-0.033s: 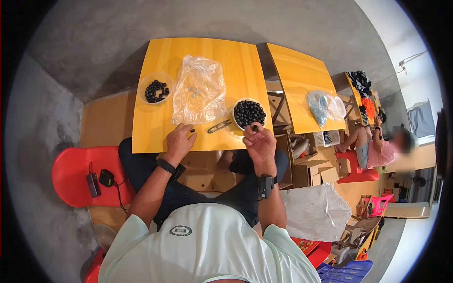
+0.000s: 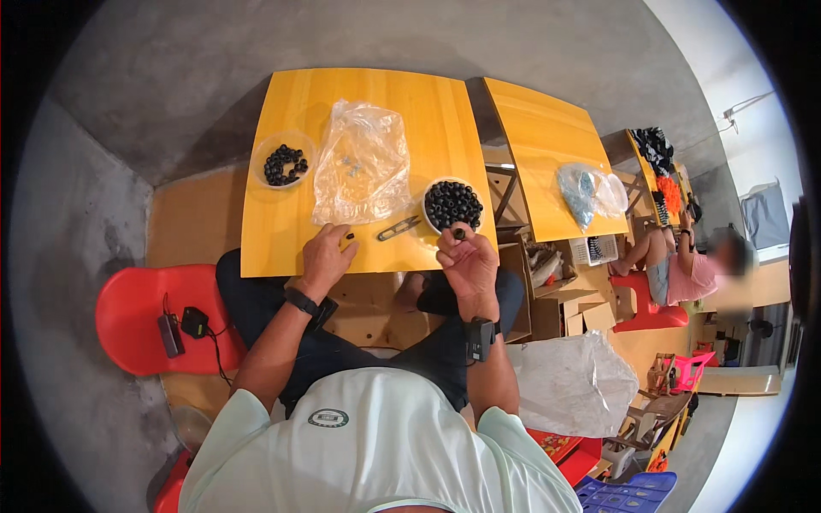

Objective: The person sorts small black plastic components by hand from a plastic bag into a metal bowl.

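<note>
My right hand (image 2: 469, 267) is closed in a pinch on a black bead-like piece (image 2: 459, 233), with a hole or hollow end facing up. It is held at the near rim of a white bowl (image 2: 425, 214) full of similar black pieces (image 2: 453, 203). My left hand (image 2: 324, 260) rests at the table's near edge, fingers curled. Between its thumb and forefinger shows a small black piece (image 2: 350, 236); how firmly it is gripped is hard to see. Thread snips (image 2: 398, 228) lie on the table between my hands.
On the yellow table (image 2: 428, 103) lie a clear plastic bag (image 2: 363, 162) and a clear tub (image 2: 297, 141) with several black pieces. A second table (image 2: 547, 128) stands to the right, bearing a bag of bluish items (image 2: 581, 192). Cardboard boxes (image 2: 581, 312) are below it. Another person (image 2: 684, 278) sits far right.
My right hand has shifted slightly to the left and toward me with the black piece. The left hand looks nearly still.
</note>
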Demonstrator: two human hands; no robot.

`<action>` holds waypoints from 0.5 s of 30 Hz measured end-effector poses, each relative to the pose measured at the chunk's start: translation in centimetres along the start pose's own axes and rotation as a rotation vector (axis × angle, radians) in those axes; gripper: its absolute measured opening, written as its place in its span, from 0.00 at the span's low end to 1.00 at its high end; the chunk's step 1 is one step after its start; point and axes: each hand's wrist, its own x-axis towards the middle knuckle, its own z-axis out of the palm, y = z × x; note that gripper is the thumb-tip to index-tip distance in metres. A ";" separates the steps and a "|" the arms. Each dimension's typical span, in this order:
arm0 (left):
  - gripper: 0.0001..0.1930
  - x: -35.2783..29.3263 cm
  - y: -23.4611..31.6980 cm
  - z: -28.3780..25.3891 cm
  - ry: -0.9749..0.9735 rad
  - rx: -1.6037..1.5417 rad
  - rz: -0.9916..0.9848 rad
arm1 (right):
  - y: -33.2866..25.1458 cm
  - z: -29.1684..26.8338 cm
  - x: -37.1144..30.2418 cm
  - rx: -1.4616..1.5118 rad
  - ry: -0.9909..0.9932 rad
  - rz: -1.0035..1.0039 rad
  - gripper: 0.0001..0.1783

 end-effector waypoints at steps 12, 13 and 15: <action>0.15 -1.0 12.3 -6.8 -0.128 -0.595 0.123 | 5.5 1.1 -2.2 -0.159 0.059 0.230 0.13; 0.15 -1.1 11.5 -5.7 -0.118 -0.535 0.193 | 5.8 1.6 -2.6 -0.186 0.018 0.247 0.14; 0.13 -1.3 10.6 -4.9 -0.142 -0.450 0.253 | 6.4 1.3 -2.9 -0.188 0.024 0.282 0.14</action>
